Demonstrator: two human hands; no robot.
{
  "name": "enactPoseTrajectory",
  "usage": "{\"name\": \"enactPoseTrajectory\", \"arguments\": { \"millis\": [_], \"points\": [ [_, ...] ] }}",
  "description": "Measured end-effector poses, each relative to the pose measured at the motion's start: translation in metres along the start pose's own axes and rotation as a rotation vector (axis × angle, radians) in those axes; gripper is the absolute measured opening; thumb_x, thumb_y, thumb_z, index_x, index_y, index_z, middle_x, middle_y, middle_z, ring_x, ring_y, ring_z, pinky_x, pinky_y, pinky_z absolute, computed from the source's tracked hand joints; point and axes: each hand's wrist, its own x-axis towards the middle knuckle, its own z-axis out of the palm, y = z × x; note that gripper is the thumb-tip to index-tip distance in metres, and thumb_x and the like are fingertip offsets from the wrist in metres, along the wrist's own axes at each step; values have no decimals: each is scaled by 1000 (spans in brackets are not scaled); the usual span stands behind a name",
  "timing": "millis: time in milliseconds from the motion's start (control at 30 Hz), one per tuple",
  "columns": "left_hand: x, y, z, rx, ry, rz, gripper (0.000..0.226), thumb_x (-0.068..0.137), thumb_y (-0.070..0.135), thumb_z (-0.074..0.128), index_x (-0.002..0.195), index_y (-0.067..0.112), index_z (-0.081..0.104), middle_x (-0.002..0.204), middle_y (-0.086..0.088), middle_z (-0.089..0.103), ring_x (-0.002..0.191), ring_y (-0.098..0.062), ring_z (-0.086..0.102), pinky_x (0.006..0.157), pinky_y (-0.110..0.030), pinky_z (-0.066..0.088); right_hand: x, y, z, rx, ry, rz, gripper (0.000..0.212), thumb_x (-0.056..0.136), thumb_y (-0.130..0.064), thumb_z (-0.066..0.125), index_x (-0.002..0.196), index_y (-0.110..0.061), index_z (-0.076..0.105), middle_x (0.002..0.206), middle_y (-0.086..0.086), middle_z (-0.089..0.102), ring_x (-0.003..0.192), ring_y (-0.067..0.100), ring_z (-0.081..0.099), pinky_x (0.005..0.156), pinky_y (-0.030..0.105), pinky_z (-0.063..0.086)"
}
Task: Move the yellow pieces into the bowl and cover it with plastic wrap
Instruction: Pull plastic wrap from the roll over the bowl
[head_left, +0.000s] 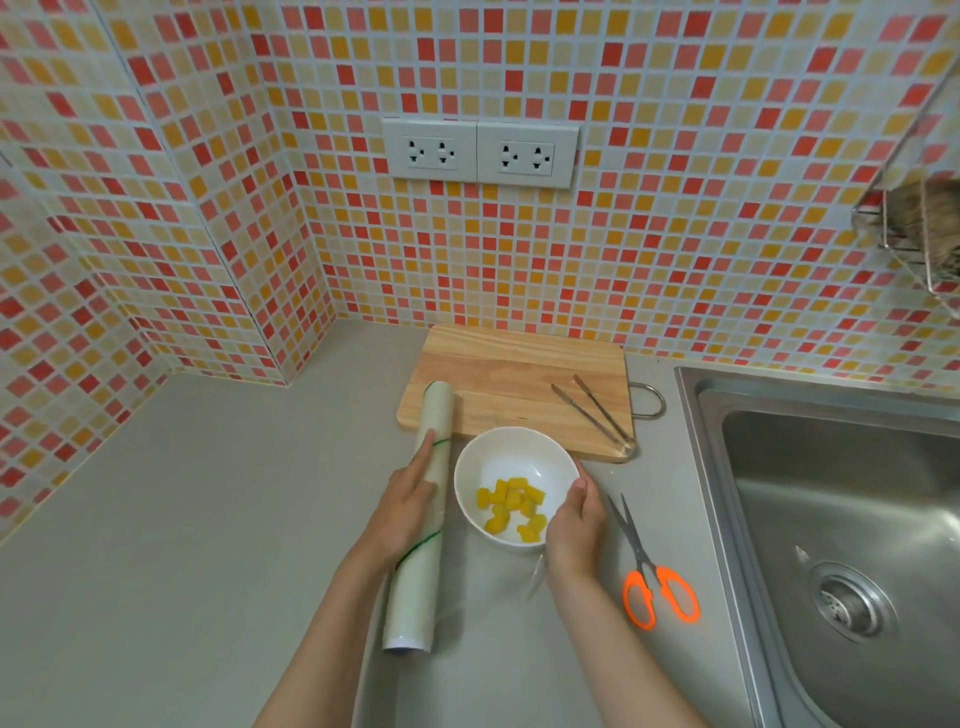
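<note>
two hands on a grey counter (182, 519) under mosaic tiles (675, 234): left grip (410, 499) flat on wrap roll (423, 519), right grip (576, 519) holding bowl (511, 452).

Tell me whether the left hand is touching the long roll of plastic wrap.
Touching. The head view shows the left hand lying flat along the roll of plastic wrap, fingers on its surface.

Just two bare forearms came up from the bottom edge, no sleeves anywhere. Left hand (410, 499) and right hand (576, 525) were bare too, with short plain nails, as far as I could tell.
</note>
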Motion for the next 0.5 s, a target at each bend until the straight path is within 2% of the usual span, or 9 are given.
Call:
{"name": "enactPoseTrajectory", "arguments": {
  "millis": [100,167,200,267,333,433,467,500],
  "points": [
    [-6,-4,-9,-174,21,41,63,92,12,51,143,39,26,145,21,29,131,2,33,105,-17,27,-1,-1,-1,-8,18,9,35,99,-19,31,119,-13,58,116,12,65,106,28,60,98,44,48],
    [-9,-7,-13,-292,34,52,63,90,12,57,136,47,30,142,22,34,121,2,45,93,-8,38,-2,-2,1,-18,20,-2,35,99,-19,31,119,-14,59,115,11,65,104,27,60,96,42,49],
    [-10,-7,-15,-326,38,57,64,90,11,58,132,51,31,141,21,37,116,1,50,88,-8,42,-2,-3,2,-24,22,-8,35,98,-19,31,119,-15,59,114,10,65,102,25,59,94,39,49],
    [-11,-9,-17,-347,39,69,66,88,9,60,132,49,31,139,18,41,116,-6,53,90,-14,46,-2,-5,3,-34,27,-13,35,98,-19,31,118,-16,59,111,9,65,99,23,59,91,35,48],
    [-11,-10,-19,-328,37,73,68,87,9,62,138,41,30,139,20,38,121,-4,49,92,-9,42,-2,-6,4,-45,31,-18,35,98,-19,31,117,-15,60,111,9,66,100,25,60,91,37,49],
    [-8,-11,-20,-278,69,84,66,88,13,61,143,28,29,139,21,35,117,20,40,88,4,33,-3,-6,5,-77,42,-43,35,98,-18,31,115,-13,61,111,11,67,102,27,61,90,36,49],
    [-7,-12,-20,-265,90,95,61,90,15,58,143,28,30,138,23,35,115,26,37,88,4,30,-4,-6,5,-86,40,-50,35,98,-17,32,116,-12,61,111,11,67,103,27,61,90,36,48],
    [-6,-13,-20,-250,106,101,56,93,18,53,143,29,31,139,23,34,117,25,35,91,3,28,-4,-7,4,-90,37,-53,35,98,-17,32,116,-11,61,113,11,67,105,28,60,92,37,48]
  ]
}}
